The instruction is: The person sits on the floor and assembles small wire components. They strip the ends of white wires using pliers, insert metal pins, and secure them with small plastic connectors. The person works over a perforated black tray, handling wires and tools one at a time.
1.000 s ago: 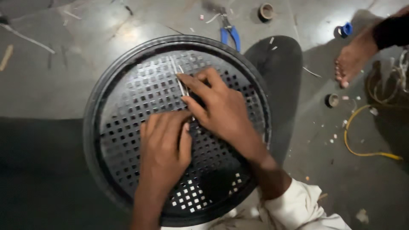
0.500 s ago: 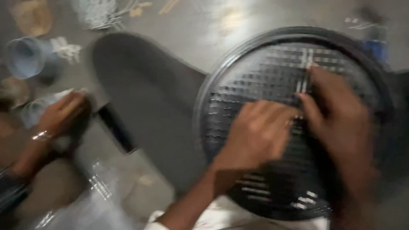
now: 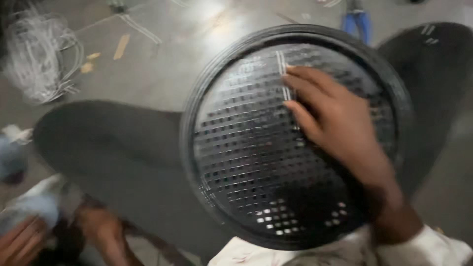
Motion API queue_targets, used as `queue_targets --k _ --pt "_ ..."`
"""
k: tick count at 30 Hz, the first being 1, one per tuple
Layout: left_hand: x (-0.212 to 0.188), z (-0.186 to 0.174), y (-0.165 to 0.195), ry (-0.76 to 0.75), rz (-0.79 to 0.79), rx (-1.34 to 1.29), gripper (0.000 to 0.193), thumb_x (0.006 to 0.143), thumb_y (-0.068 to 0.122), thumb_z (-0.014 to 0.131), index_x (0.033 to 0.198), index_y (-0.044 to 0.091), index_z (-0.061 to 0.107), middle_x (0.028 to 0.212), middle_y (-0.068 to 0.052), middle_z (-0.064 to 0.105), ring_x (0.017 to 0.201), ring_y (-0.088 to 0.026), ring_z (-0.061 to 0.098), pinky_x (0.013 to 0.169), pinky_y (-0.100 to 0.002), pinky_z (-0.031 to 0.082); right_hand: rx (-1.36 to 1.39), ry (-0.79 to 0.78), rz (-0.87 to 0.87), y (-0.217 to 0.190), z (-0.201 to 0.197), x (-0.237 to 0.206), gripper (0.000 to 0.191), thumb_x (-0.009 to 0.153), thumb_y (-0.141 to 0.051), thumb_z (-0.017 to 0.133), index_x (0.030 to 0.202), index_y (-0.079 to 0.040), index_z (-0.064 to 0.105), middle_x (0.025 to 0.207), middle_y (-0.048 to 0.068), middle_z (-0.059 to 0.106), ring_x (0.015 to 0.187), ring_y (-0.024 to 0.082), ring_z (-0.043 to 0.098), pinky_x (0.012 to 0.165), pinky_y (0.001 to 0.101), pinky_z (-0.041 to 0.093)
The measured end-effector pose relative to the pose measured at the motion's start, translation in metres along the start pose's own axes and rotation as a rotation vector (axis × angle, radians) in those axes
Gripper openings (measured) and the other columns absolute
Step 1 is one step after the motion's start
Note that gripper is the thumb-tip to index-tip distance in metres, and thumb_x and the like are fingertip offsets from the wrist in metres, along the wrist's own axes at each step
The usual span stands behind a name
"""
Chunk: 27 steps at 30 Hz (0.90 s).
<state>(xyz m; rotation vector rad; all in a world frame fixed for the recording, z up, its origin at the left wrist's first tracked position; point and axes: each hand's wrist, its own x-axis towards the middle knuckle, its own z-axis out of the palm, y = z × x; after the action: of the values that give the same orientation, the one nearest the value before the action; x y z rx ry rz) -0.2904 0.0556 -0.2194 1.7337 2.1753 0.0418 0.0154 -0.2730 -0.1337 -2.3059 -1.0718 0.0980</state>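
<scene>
A round black grille with square holes lies on the floor in front of me. Two thin white strips run down its upper part. My right hand lies across the grille, and its fingertips hold the strips against the mesh. My left hand is off the grille at the lower left, blurred, close to a pale bundle. I cannot make out whether it holds anything. Another person's hand shows at the bottom left corner.
A second dark round panel lies partly under the grille on the left. Blue-handled pliers lie beyond the grille. A tangle of white wires sits at the upper left, with scraps on the grey floor.
My left hand has come off the grille and moved to the lower left. My right hand stays on the white strips. The view has swung about.
</scene>
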Motion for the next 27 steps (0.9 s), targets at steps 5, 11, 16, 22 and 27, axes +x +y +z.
queue_targets --k 5,11,16,22,27 --pt "-0.007 0.034 -0.004 0.13 -0.411 -0.055 0.061 0.11 0.058 0.043 0.129 0.003 0.063 0.122 -0.015 0.069 0.103 -0.033 0.068 0.084 -0.05 0.056 -0.027 0.002 0.002 -0.005 -0.002 0.002 0.036 0.099 -0.02 0.072 0.133 -0.008 0.067 0.139 0.007 0.066 0.118 0.027 0.069 0.092 0.035 0.056" --pt "-0.021 0.027 -0.025 -0.082 0.086 -0.267 0.051 0.115 0.042 0.048 0.126 -0.004 0.067 0.12 -0.02 0.072 0.101 -0.034 0.07 0.084 -0.049 0.055 -0.021 -0.001 0.011 -0.008 -0.005 0.005 0.035 0.099 -0.019 0.072 0.132 -0.009 0.068 0.137 0.007 0.067 0.117 0.028 0.069 0.093 0.0361 0.056" --pt "-0.023 0.05 -0.046 -0.323 0.025 -0.243 0.044 0.115 0.035 0.051 0.126 -0.005 0.067 0.119 -0.02 0.071 0.102 -0.032 0.069 0.086 -0.047 0.053 -0.029 0.0 0.009 -0.006 -0.003 0.004 0.037 0.099 -0.019 0.073 0.133 -0.008 0.068 0.137 0.008 0.067 0.116 0.028 0.069 0.091 0.0362 0.056" --pt "-0.012 0.047 -0.06 -0.355 0.106 -0.185 0.036 0.116 0.026 0.055 0.127 -0.007 0.066 0.117 -0.02 0.071 0.104 -0.031 0.067 0.089 -0.045 0.052 -0.021 0.012 -0.003 -0.005 -0.002 0.003 0.035 0.1 -0.014 0.071 0.134 -0.008 0.067 0.137 0.008 0.066 0.117 0.028 0.07 0.092 0.036 0.057" --pt "0.007 0.008 -0.035 0.244 0.96 -0.388 0.017 0.109 -0.001 0.058 0.12 -0.013 0.062 0.118 -0.024 0.069 0.105 -0.03 0.068 0.089 -0.041 0.055 0.085 0.049 0.036 -0.002 -0.004 0.002 0.041 0.096 0.002 0.061 0.137 -0.005 0.065 0.138 0.012 0.065 0.122 0.031 0.068 0.099 0.0363 0.056"
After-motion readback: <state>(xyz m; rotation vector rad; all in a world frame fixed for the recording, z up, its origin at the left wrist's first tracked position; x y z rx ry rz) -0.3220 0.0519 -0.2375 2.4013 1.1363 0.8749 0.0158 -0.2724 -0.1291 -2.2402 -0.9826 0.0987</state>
